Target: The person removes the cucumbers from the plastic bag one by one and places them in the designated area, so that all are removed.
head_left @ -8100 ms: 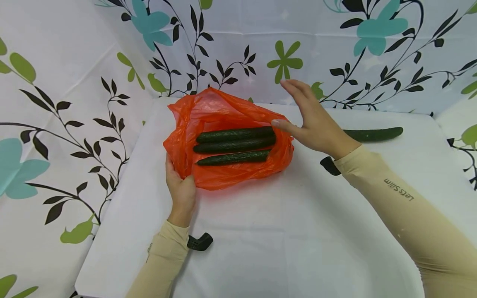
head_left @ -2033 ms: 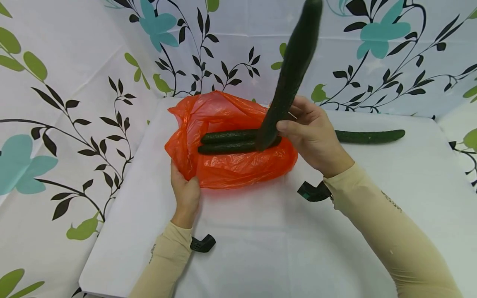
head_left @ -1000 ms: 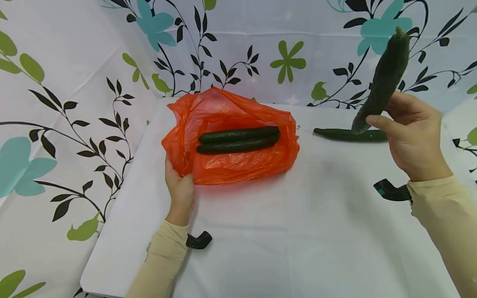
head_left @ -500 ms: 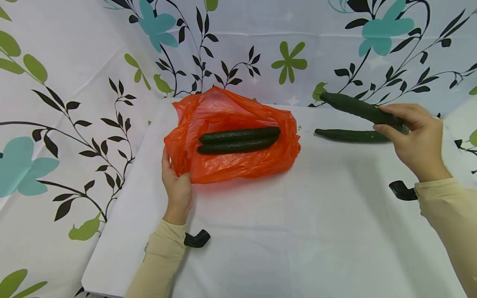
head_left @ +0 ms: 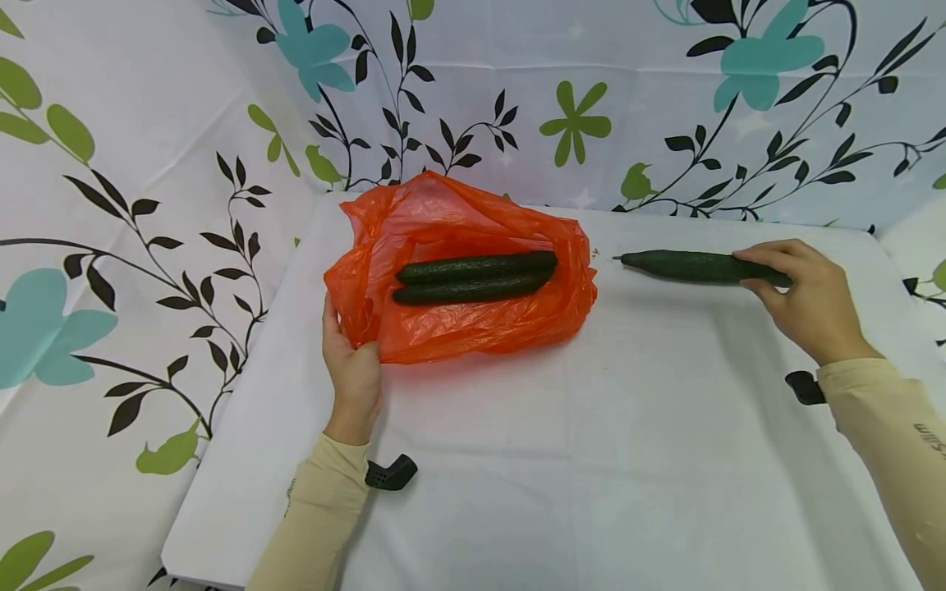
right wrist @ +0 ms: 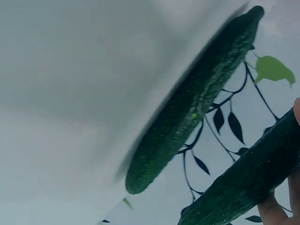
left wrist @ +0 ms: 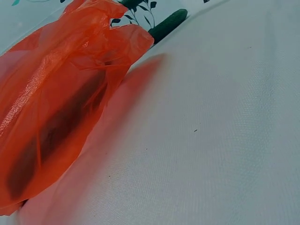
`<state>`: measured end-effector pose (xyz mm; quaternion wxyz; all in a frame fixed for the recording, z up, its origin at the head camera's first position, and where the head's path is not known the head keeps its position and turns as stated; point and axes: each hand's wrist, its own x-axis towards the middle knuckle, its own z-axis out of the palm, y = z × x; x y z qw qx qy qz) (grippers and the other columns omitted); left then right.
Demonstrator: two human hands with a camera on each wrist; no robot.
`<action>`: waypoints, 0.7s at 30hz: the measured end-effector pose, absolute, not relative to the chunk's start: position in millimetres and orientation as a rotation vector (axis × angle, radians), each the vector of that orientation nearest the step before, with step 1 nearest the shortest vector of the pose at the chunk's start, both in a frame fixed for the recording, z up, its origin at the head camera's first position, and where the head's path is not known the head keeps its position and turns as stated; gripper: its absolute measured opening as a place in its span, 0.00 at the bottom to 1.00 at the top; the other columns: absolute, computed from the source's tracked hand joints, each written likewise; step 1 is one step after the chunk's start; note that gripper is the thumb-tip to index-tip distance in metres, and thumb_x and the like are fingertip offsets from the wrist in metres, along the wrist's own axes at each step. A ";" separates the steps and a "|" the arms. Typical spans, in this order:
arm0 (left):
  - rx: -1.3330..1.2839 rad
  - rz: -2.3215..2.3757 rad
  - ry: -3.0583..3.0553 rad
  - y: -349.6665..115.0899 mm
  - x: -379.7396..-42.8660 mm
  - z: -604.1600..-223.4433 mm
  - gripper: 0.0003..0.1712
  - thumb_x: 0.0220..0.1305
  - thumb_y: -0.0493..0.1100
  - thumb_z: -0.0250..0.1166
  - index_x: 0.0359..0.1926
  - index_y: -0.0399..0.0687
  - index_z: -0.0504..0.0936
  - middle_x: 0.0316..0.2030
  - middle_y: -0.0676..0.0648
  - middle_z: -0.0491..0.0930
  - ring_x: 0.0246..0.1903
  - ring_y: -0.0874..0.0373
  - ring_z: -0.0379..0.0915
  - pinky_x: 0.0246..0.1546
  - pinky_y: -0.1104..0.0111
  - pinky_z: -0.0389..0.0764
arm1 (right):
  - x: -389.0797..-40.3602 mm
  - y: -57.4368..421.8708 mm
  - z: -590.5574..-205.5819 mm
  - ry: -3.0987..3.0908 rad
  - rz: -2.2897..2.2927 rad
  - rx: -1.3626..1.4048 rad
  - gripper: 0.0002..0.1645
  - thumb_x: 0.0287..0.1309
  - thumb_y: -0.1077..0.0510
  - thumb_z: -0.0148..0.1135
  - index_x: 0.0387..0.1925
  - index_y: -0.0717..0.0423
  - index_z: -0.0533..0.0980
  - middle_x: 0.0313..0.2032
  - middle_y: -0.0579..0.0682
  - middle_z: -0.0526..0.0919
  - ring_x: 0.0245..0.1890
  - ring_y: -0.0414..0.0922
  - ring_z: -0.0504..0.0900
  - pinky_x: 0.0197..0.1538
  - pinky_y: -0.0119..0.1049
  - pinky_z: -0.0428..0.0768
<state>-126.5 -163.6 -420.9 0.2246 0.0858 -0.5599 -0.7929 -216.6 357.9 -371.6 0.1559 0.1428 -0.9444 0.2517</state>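
Observation:
My right hand [head_left: 801,300] grips a dark green cucumber [right wrist: 243,180] by one end, fingers and thumb on either side. Another cucumber [right wrist: 192,103] lies on the table beside the held one; in the head view the two overlap along one line. My left hand [head_left: 353,382] holds the lower left edge of a red plastic bag [head_left: 480,332], thumb at the front and the fingers partly hidden behind the film. Two cucumbers [head_left: 473,289] lie side by side in the bag's open mouth. The left wrist view shows the bag's side [left wrist: 61,108] with a dark shape through the film.
A white table [head_left: 562,460] carries everything, its left edge slanting toward me. Behind it hangs a white cloth [head_left: 473,74] with printed leaves and flowers. A black wrist camera [head_left: 392,474] sits on the left wrist, another [head_left: 805,387] on the right.
A third cucumber has left the bag in my right hand. It was carried right, swung from upright to level, and lowered over the cucumber on the table. My left hand keeps holding the bag.

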 end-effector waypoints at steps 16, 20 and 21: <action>0.219 -2.170 -1.588 -164.5 -127.9 -420.8 0.56 0.56 0.11 0.45 0.79 0.57 0.52 0.70 0.50 0.62 0.68 0.41 0.61 0.65 0.48 0.68 | -222.5 382.1 -395.9 -2.873 0.582 0.462 0.24 0.56 0.71 0.70 0.55 0.57 0.81 0.55 0.64 0.78 0.54 0.70 0.74 0.51 0.70 0.71; 0.212 -2.171 -1.582 -163.3 -128.2 -420.7 0.56 0.56 0.11 0.45 0.79 0.58 0.53 0.70 0.49 0.62 0.68 0.40 0.61 0.65 0.48 0.68 | -225.1 384.8 -401.1 -2.885 0.583 0.473 0.24 0.56 0.72 0.69 0.55 0.58 0.81 0.55 0.65 0.77 0.54 0.71 0.73 0.51 0.71 0.70; 0.214 -2.171 -1.580 -163.3 -128.1 -420.8 0.56 0.56 0.11 0.45 0.79 0.58 0.53 0.70 0.49 0.62 0.68 0.40 0.61 0.65 0.48 0.68 | -225.9 385.3 -402.5 -2.888 0.585 0.473 0.24 0.56 0.72 0.69 0.55 0.58 0.82 0.55 0.66 0.77 0.54 0.71 0.73 0.51 0.71 0.70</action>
